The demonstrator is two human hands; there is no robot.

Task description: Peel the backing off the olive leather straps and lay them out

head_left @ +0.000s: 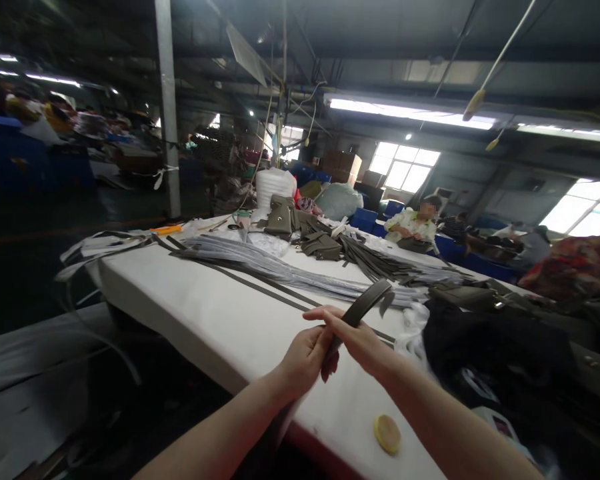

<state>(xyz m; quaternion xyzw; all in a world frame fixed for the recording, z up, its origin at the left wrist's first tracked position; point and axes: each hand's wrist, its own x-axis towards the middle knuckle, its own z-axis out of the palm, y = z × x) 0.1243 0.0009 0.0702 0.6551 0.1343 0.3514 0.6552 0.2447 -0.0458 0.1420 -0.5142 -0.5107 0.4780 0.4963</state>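
Note:
A dark grey-green strap (366, 303) arches up out of my two hands above the white tabletop, its far end curling over to the right. My left hand (303, 357) is closed around the lower part of the strap. Close against it, my right hand (357, 340) also holds the strap, with some fingers reaching across toward the left and others curled beneath. The part of the strap below my hands is mostly hidden. Behind them, long thin dark strips (260, 287) lie across the table beside a bundle of plastic-wrapped straps (280, 270).
The white table (180, 300) carries a yellow tape roll (387, 433) at its near edge. Farther back are grey-green bags (280, 217), an orange-handled tool (166, 230) and a white foam roll (275, 190). Dark material (480, 333) is piled at right. A person (413, 227) sits across the table.

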